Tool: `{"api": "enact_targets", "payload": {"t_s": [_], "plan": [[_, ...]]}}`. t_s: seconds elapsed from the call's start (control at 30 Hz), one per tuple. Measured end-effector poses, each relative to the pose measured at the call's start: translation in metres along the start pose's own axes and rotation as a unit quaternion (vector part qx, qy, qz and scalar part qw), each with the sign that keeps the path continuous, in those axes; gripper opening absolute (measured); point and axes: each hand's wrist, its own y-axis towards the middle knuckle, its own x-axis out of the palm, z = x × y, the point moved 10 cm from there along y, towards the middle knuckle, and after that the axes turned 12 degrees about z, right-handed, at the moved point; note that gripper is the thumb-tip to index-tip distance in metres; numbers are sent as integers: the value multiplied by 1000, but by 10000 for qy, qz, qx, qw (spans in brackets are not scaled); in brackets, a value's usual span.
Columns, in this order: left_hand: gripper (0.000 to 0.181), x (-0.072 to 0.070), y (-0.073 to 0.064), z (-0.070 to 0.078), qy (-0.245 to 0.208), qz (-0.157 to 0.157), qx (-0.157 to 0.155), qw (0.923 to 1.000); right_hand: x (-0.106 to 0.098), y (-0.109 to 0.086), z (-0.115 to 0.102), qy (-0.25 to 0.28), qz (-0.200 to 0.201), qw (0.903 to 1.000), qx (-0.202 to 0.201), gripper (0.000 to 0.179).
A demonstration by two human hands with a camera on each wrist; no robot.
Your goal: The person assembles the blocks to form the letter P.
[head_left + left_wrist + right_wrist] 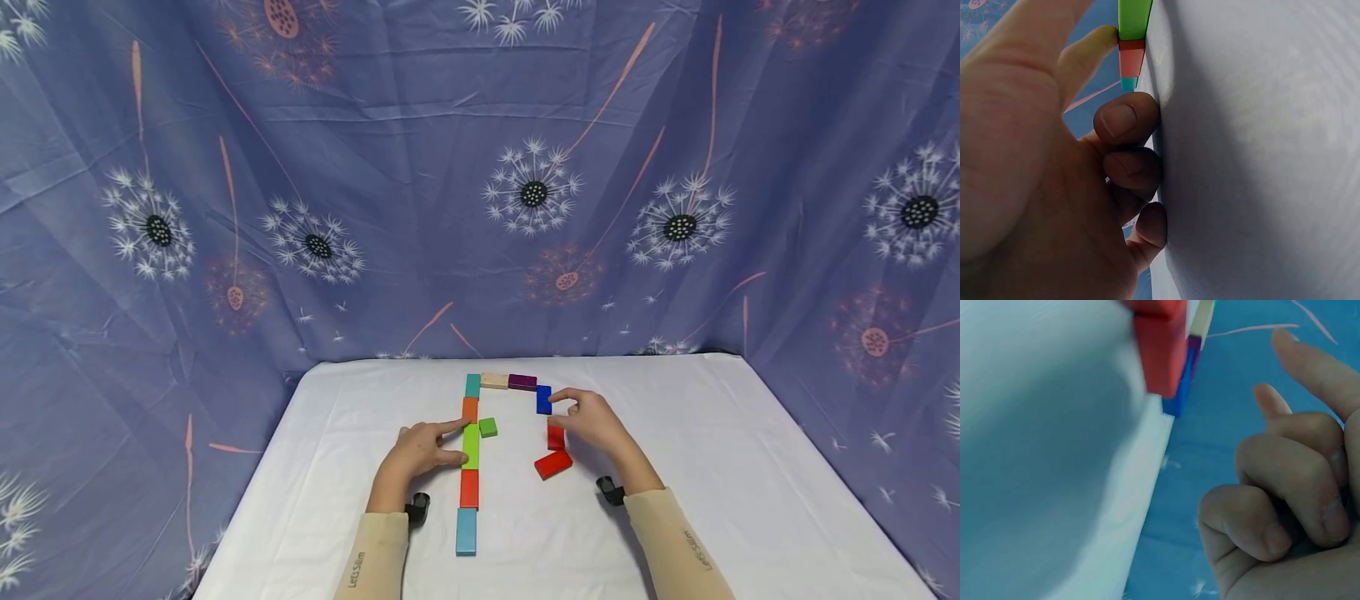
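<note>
Near the line of blocks, my left hand (417,451) touches the side of a long light green block (471,447) with its index finger and has its thumb beside it. In the left wrist view its other fingers (1125,122) bend against the white cloth. My right hand (597,419) is just right of a blue block (543,400) and a red block (556,438), index finger and thumb apart. The right wrist view shows nothing in that hand, its other fingers curled. A second red block (553,464) lies slanted in front of the first.
An orange block (470,409) and a teal block (472,386) continue the column away from me; a red block (469,489) and a light blue block (466,532) lie nearer. A beige block (494,381) and a purple block (522,382) form the back row. A small green block (488,427) sits inside.
</note>
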Motion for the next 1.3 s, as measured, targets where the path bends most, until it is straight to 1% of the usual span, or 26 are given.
{"api": "enact_targets", "payload": {"t_s": [0.1, 0.17, 0.27, 0.4, 0.6, 0.8, 0.9, 1.03, 1.13, 1.3], "plan": [[73, 0, 0, 0, 3, 16, 15, 10000, -1, -4, 14, -62, -71, 9999, 122, 46], [73, 0, 0, 1, 1, 16, 32, 10000, -1, -6, 21, -147, -113, 9997, 133, 48], [73, -1, 0, 1, -6, 11, 43, 10000, 1, -10, 30, -338, -143, 9993, 88, 51], [72, -1, 0, 2, 12, 0, 71, 10000, 3, -12, 37, -492, -128, 9987, -5, 53], [74, -1, 0, 2, -33, 11, 92, 10000, 6, -11, 40, -655, -222, 9976, -80, 56], [74, 1, 1, 1, 30, -2, 71, 10000, 8, -11, 43, -758, -269, 9967, -84, 59], [74, 1, 0, 1, 17, 2, 62, 10000, 8, -11, 41, -897, -221, 9956, -181, 60], [74, 0, -1, 2, 9, 10, 81, 10000, 6, -10, 39, -1070, -96, 9938, -267, 57], [73, -1, -2, 3, -15, 5, 78, 10000, 5, -11, 39, -1202, -51, 9924, -274, 55], [72, -1, -2, 2, -28, 6, 69, 10000, 4, -13, 33, -1561, 58, 9870, -377, 57]]}}
